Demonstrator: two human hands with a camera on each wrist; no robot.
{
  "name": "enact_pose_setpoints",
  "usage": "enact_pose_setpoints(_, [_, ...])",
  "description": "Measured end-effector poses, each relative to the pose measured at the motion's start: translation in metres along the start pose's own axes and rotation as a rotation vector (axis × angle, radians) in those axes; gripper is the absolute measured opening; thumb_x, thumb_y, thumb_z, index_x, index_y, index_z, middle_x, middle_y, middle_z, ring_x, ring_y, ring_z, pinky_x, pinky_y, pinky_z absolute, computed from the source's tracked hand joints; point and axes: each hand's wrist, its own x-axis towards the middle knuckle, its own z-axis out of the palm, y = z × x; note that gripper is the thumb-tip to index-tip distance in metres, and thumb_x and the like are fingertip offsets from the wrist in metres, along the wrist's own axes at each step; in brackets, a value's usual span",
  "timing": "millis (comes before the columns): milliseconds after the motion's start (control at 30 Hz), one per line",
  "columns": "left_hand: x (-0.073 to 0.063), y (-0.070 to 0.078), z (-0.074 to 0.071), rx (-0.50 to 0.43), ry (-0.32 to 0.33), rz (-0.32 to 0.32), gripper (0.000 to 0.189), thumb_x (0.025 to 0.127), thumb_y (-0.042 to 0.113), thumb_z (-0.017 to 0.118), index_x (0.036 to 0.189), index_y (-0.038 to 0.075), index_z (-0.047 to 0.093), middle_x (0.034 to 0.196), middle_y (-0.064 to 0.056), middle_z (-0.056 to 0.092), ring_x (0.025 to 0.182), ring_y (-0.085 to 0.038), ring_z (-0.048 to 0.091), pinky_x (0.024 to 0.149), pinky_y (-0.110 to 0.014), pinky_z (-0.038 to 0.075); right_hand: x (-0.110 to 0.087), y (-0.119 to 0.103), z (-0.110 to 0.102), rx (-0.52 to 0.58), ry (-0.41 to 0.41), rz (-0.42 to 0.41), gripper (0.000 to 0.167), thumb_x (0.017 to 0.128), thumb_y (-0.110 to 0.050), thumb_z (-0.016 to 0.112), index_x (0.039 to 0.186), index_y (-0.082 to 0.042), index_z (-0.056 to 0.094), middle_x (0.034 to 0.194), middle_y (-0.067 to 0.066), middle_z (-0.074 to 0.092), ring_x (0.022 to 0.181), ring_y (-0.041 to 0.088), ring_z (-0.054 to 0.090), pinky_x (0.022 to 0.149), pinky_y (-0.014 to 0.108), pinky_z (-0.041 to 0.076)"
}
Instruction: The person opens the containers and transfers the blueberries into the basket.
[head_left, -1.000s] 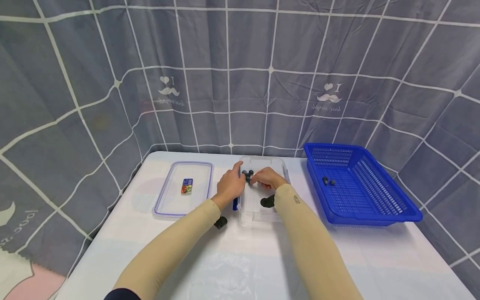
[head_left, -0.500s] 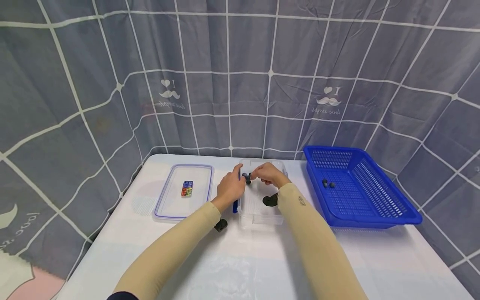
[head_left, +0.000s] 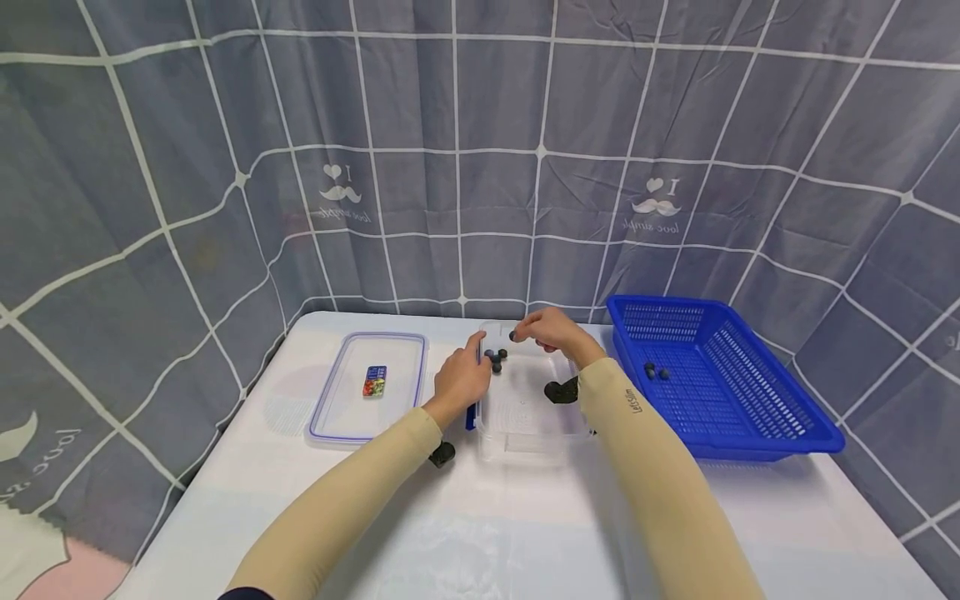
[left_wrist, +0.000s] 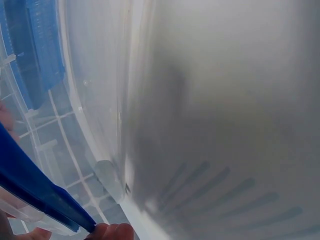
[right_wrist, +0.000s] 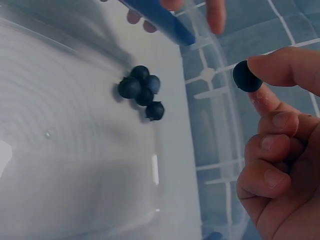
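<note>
Grey curtain with a white grid (head_left: 495, 192) out back, white-covered table (head_left: 450, 533) up front. From my end, the right hand (head_left: 555, 329) pinches one dark blue round berry (right_wrist: 245, 77) near the far end of the clear plastic box (head_left: 532, 443), while the left hand (head_left: 457, 377) clamps its left wall. Looks like a one-at-a-time transfer to me; next move probably calls for a light pinch and rim clearance. Right wrist view separates five loose berries (right_wrist: 129, 88) inside; only head view shows three more in the blue slotted basket (head_left: 750, 443)
</note>
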Motion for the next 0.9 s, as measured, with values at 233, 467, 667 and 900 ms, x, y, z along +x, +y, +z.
enact_pose_setpoints(233, [0.000, 0.000, -0.001, 0.003, 0.002, -0.003, 0.052, 0.105, 0.034, 0.042, 0.157, 0.031, 0.035, 0.119, -0.014, 0.064, 0.093, -0.030, 0.063, 0.070, -0.047, 0.051, -0.014, -0.011, -0.020, 0.024, 0.017, -0.026, 0.029, 0.089, -0.021, 0.073, 0.114, -0.007, 0.074, 0.055, -0.006, 0.038, 0.048, 0.010, 0.031, 0.051, 0.026, 0.033])
enact_pose_setpoints(467, [-0.002, 0.000, -0.001, -0.001, -0.004, -0.005, 0.053, 0.105, 0.034, 0.042, 0.157, 0.031, 0.035, 0.118, -0.014, 0.064, 0.088, -0.027, 0.060, 0.067, -0.044, 0.048, -0.025, -0.015, -0.040, 0.043, 0.014, -0.042, 0.037, 0.093, -0.020, 0.071, 0.125, -0.003, 0.068, 0.056, -0.006, 0.039, 0.049, 0.010, 0.030, 0.052, 0.026, 0.031])
enact_pose_setpoints(667, [-0.002, 0.000, 0.000, -0.014, -0.004, 0.001, 0.052, 0.105, 0.033, 0.041, 0.157, 0.030, 0.035, 0.120, -0.014, 0.064, 0.086, -0.026, 0.060, 0.066, -0.043, 0.047, -0.037, -0.014, -0.064, 0.071, 0.040, -0.037, 0.035, 0.092, -0.018, 0.071, 0.124, -0.004, 0.067, 0.057, -0.005, 0.036, 0.050, 0.010, 0.026, 0.052, 0.026, 0.029])
enact_pose_setpoints(900, [-0.002, 0.000, 0.001, -0.014, -0.002, -0.008, 0.052, 0.106, 0.032, 0.042, 0.157, 0.032, 0.035, 0.123, -0.014, 0.064, 0.094, -0.029, 0.063, 0.072, -0.046, 0.050, -0.049, -0.003, -0.091, 0.056, 0.058, -0.041, 0.038, 0.094, -0.022, 0.069, 0.126, -0.002, 0.065, 0.059, -0.005, 0.040, 0.050, 0.010, 0.032, 0.052, 0.026, 0.031])
